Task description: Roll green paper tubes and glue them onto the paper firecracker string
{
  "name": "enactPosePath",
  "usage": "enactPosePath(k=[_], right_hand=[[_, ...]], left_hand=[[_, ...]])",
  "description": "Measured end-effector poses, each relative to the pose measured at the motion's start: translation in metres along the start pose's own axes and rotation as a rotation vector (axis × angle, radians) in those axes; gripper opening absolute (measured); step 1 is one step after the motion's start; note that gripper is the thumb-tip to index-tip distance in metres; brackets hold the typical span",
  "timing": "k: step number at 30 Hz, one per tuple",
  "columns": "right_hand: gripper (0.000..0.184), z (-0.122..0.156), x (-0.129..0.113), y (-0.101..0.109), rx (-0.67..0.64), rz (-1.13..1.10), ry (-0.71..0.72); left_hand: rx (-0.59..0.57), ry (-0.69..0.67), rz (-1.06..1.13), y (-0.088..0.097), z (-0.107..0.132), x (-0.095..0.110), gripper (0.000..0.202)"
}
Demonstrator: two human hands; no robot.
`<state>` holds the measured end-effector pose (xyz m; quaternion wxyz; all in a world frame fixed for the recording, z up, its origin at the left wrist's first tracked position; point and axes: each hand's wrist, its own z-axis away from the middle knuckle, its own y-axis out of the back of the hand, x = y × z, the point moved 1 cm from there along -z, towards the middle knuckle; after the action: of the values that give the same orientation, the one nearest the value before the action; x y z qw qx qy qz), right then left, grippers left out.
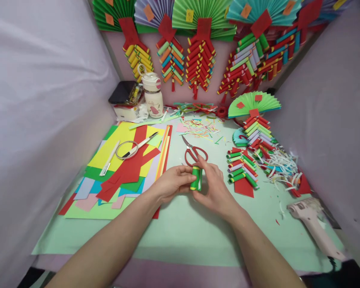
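Note:
A small green paper roll [196, 178] with yellow bands at its ends is held upright between both hands, just above the pale green table mat [180, 232]. My left hand [172, 183] pinches its left side with thumb and fingers. My right hand [213, 185] wraps its right side, fingers curled over the top. Red-handled scissors [193, 153] lie closed just beyond the hands.
Left lies a stack of coloured paper sheets [120, 172] with a metal ring, a craft knife and a ruler. Right are finished paper firecracker strings [243, 170], a green paper fan [253, 103], shreds, and a pink glue gun [313, 226]. A cup [153, 96] stands behind. Paper fans hang on the wall.

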<state>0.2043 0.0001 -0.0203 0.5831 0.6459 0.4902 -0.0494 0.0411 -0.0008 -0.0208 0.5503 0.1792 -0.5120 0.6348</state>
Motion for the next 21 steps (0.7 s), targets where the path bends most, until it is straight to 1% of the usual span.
enactPosePath(k=[4, 6, 8, 9, 11, 12, 14, 16, 17, 21], right_hand=[[0.092, 0.000, 0.000, 0.000, 0.037, -0.086, -0.018], [0.089, 0.000, 0.000, 0.000, 0.035, -0.124, -0.024], [0.087, 0.000, -0.001, 0.000, 0.036, -0.121, -0.013], [0.086, 0.000, -0.002, 0.000, 0.058, -0.102, -0.005], [0.081, 0.000, -0.004, 0.000, 0.163, -0.054, 0.010], [0.074, 0.001, -0.005, 0.000, 0.230, -0.041, 0.005], [0.054, 0.002, -0.006, -0.002, 0.325, -0.070, -0.032], [0.036, 0.003, -0.007, -0.006, 0.332, -0.158, -0.080], [0.032, 0.004, -0.007, -0.008, 0.316, -0.208, -0.101], [0.029, 0.003, -0.006, -0.013, 0.275, -0.358, -0.159]], left_hand=[[-0.030, 0.050, 0.032, 0.000, 0.002, 0.004, 0.028], [-0.043, 0.067, 0.045, 0.000, 0.002, 0.004, 0.027], [-0.019, 0.041, 0.041, -0.001, 0.001, 0.003, 0.025], [0.012, 0.010, 0.035, -0.001, 0.000, 0.002, 0.025], [0.096, -0.082, 0.010, -0.002, -0.002, -0.001, 0.025], [0.139, -0.135, -0.009, -0.003, -0.003, -0.002, 0.025], [0.201, -0.235, -0.070, -0.005, -0.005, -0.004, 0.027], [0.235, -0.326, -0.149, -0.008, -0.005, -0.005, 0.028], [0.245, -0.366, -0.183, -0.009, -0.005, -0.006, 0.028], [0.241, -0.474, -0.256, -0.012, -0.004, -0.010, 0.027]])
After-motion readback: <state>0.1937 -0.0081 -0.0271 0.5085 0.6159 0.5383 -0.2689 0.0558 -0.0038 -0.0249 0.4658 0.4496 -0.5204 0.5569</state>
